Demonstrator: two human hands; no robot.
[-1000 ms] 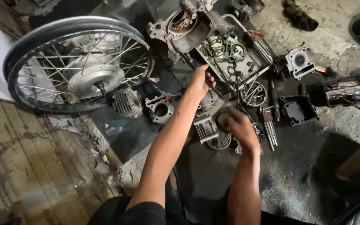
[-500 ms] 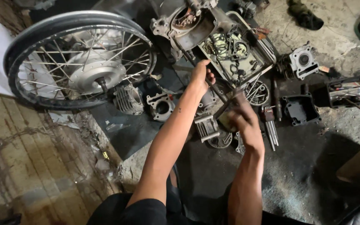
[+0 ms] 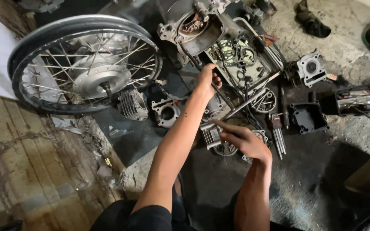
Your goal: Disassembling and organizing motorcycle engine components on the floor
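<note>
My left hand (image 3: 206, 81) reaches forward and is closed around a long thin metal rod (image 3: 225, 99) that slants down from an open engine crankcase (image 3: 202, 30). My right hand (image 3: 243, 139) sits lower and nearer to me. Its fingers stretch leftward and its fingertips touch a small finned metal cylinder block (image 3: 210, 136) on the floor. I see nothing held in that hand. A round gear-like part (image 3: 224, 149) lies half hidden under it.
A spoked wheel (image 3: 86, 64) with a hub lies at the left. A finned cylinder (image 3: 133, 104), a cylinder head (image 3: 165, 112), a parts tray (image 3: 240, 60), hex keys (image 3: 277, 134), a black box (image 3: 307, 116), a tool tray (image 3: 360, 100) and a rag (image 3: 311, 21) lie scattered around.
My right hand, raised half a second ago with something dark in its fingers, has dropped to the finned block. My left hand has stayed on the rod.
</note>
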